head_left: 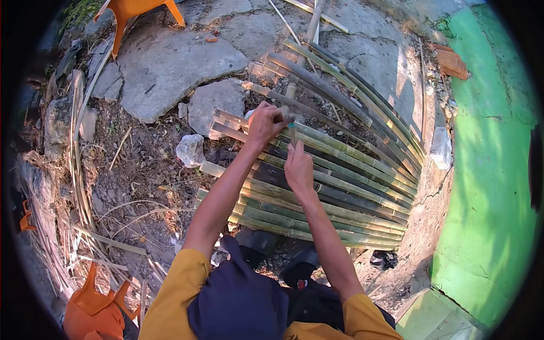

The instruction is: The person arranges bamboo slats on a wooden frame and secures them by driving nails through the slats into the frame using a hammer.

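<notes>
Many split bamboo strips (340, 156) lie side by side in a fan across a bamboo crosspiece (290, 90). My left hand (264, 126) is closed at the crosspiece near the strips' left ends, thumb and fingers pinched together; what they hold is too small to make out. My right hand (298, 167) is wrapped round the handle of a hammer (292, 134), whose head is close to my left fingertips, above the strips.
Broken concrete slabs (175, 68) and a white rock (190, 151) lie beyond and left. Orange chairs (120, 17) stand at the upper and lower left. Thin bamboo slivers (79, 170) litter the left. A green floor (481, 170) runs along the right.
</notes>
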`<state>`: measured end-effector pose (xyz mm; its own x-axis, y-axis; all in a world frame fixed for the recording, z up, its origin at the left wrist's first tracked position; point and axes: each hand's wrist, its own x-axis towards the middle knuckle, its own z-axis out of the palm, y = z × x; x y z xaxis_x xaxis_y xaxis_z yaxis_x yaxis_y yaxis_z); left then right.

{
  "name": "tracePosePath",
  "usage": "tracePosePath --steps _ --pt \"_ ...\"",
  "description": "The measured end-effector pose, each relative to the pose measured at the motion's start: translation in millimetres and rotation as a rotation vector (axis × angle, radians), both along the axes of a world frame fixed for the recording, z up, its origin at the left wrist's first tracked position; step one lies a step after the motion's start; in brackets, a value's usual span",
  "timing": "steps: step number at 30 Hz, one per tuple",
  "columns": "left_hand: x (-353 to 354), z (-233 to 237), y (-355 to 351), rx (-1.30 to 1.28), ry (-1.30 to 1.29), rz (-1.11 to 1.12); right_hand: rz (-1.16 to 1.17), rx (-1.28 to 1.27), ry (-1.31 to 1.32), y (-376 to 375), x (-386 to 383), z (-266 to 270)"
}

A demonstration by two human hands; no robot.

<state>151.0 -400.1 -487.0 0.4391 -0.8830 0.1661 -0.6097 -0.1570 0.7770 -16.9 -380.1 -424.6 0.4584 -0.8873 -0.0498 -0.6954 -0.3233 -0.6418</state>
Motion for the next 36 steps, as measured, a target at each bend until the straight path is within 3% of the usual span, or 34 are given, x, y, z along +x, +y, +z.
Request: tracePosePath --steps 5,9,14,16,18,23,25,28,30,34,36 --pt "-1.5 -1.1 4.4 -0.017 0.030 -0.011 -0.106 0.094 -0.090 -1.3 1.4 26.1" --pt "0.3 -0.5 4.4 -0.031 0.000 -0.037 -0.125 -0.062 -0.292 0.9 2.4 23.8" --pt "11.1 3.9 19.0 -0.085 0.025 -0.027 -0.089 0.071 -0.151 0.7 -4.5 4.2" --pt "16.1 -1.0 31.3 -0.166 -0.263 -0.151 -0.115 0.139 -0.130 6.5 -6.6 12.7" --pt "11.7 -9.1 38.8 -0.183 -0.318 -0.138 -0.131 0.061 -0.270 5.5 -3.1 19.6" --pt "4.5 -6.9 44.6 -0.185 -0.416 -0.091 -0.062 -0.001 -0.198 5.2 5.4 -1.3" --pt "6.5 -2.0 44.3 -0.169 -0.418 -0.113 -0.019 -0.022 -0.119 2.6 1.9 -12.9" --pt "11.4 -1.8 44.6 -0.163 -0.399 -0.159 -0.065 0.088 -0.102 2.0 5.2 19.0" --pt "15.8 -1.5 37.1 -0.190 -0.383 -0.187 -0.121 0.009 -0.262 0.2 7.7 32.3" --pt "14.5 0.2 37.2 -0.188 -0.287 -0.209 -0.108 -0.086 -0.256 2.1 -1.3 1.6" --pt "13.2 2.2 37.5 -0.197 -0.274 -0.219 0.000 -0.040 -0.054 -0.2 -1.2 -10.9"
